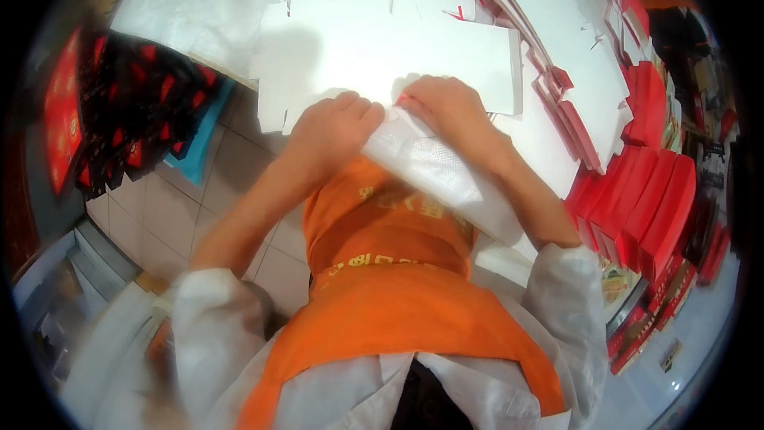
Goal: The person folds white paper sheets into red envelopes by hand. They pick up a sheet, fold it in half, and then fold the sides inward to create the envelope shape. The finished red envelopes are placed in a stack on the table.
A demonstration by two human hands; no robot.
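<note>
A flat cardboard box blank (370,42), white side up, lies on the table in front of me. My left hand (337,125) has its fingers curled over the blank's near edge. Close to its right, my right hand (447,104) grips the same edge, where a bit of red shows by the thumb. The fingertips of both hands are partly hidden, and a small gap separates the hands. Below them, clear plastic sheeting (430,158) covers the table's near edge, in front of my orange apron (388,221).
More white box blanks (555,18) lie stacked in a loose fan at the right. Folded red boxes (638,203) stand in a row beyond my right arm. Black and red patterned bags (143,101) are at the left, above a tiled floor (170,206).
</note>
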